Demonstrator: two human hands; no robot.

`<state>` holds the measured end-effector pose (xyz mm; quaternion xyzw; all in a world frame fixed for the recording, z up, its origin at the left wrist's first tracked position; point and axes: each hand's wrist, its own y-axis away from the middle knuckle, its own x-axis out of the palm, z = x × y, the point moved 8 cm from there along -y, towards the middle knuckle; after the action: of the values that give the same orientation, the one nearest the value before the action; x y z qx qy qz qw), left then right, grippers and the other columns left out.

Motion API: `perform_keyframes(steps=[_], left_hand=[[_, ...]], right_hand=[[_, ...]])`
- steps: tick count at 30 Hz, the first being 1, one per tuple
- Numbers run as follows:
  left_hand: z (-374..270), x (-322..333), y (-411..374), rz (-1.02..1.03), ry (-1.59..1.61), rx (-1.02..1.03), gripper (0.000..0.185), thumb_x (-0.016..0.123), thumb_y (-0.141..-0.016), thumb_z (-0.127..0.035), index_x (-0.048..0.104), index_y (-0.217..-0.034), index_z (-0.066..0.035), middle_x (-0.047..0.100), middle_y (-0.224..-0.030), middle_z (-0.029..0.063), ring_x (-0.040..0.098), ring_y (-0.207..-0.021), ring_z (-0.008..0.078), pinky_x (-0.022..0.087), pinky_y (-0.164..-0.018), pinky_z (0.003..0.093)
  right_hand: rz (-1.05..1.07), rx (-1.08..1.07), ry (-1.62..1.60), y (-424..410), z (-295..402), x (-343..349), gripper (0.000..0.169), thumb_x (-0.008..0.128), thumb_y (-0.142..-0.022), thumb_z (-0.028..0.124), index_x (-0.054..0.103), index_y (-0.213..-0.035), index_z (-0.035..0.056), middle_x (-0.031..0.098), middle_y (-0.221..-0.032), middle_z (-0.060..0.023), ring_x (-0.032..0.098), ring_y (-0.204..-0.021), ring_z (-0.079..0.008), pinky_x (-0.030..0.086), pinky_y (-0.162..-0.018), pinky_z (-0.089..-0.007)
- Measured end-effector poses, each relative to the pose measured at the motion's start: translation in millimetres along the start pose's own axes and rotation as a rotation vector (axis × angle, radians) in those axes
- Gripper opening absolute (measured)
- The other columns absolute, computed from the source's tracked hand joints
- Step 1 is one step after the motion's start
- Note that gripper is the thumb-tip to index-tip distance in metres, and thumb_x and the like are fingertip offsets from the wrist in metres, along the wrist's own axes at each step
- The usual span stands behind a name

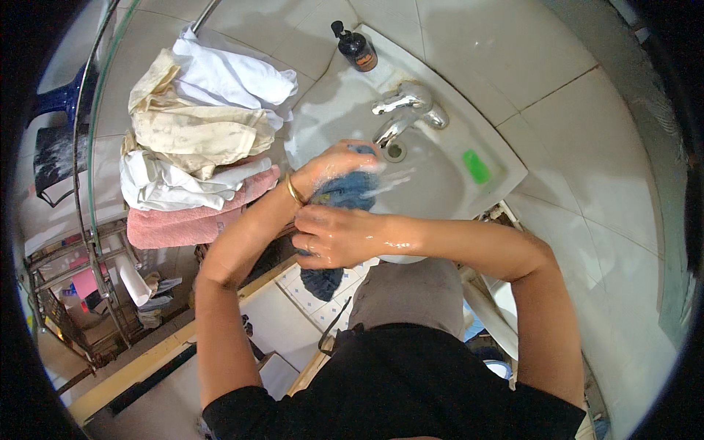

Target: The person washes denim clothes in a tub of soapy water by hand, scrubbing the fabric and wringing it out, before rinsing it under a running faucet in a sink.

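Wet blue cloth [352, 190] is bunched between my two hands over the near left part of a white ceramic washbasin [429, 181]. My left hand [344, 159], with a gold-coloured bangle [293, 190] at the wrist, grips the upper part of the cloth. Closer to my body, my right hand [335, 236] has its fingers curled over the lower part, and a little blue shows below them. Both hands are wet. Whitish streaks, seemingly splashing water, lie right of the cloth, close to the chrome faucet [404, 104].
A black pump bottle [357, 50] stands on the basin's back corner. A green item [476, 167], perhaps soap, lies on the right ledge. Left of the basin hang white and cream cloths [203, 137] and a pink towel [176, 225]. A wire rack [82, 291] is lower left.
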<state>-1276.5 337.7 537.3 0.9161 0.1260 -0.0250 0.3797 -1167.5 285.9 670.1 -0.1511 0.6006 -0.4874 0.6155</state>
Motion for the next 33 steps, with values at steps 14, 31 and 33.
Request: perform_keyframes(steps=[14, 31, 33], left_hand=[[59.8, 4.1, -24.6, -0.110, -0.562, -0.170, 0.045, 0.065, -0.054, -0.029, 0.063, -0.089, 0.000, 0.063, -0.080, 0.0159, 0.060, -0.072, 0.0289, 0.047, -0.070, 0.0332], [6.3, 0.3, 67.0, 0.091, 0.396, 0.903, 0.043, 0.050, -0.085, -0.023, 0.042, -0.123, -0.007, 0.039, -0.130, 0.0094, 0.036, -0.119, 0.0176, 0.028, -0.102, 0.0329], [48.4, 23.9, 76.9, 0.164, 1.264, 0.221, 0.048, 0.048, -0.085, -0.042, 0.045, -0.122, -0.012, 0.033, -0.135, 0.0088, 0.033, -0.123, 0.0246, 0.028, -0.102, 0.0416]], right_hand=[[0.286, 0.110, 0.149, 15.6, -13.8, 121.2, 0.015, 0.053, -0.071, 0.021, 0.059, -0.075, 0.0076, 0.055, -0.090, -0.0096, 0.053, -0.092, -0.0246, 0.042, -0.077, -0.0382], [-0.756, 0.754, -0.476, 49.2, -53.8, -61.0, 0.053, 0.067, -0.048, 0.012, 0.056, -0.099, 0.0051, 0.057, -0.099, -0.0089, 0.055, -0.095, -0.0228, 0.045, -0.081, -0.0358], [-1.117, 0.823, -0.939, 55.1, -73.7, -67.6, 0.049, 0.057, -0.056, -0.006, 0.049, -0.104, -0.0012, 0.058, -0.095, -0.0094, 0.054, -0.099, -0.0213, 0.044, -0.087, -0.0348]])
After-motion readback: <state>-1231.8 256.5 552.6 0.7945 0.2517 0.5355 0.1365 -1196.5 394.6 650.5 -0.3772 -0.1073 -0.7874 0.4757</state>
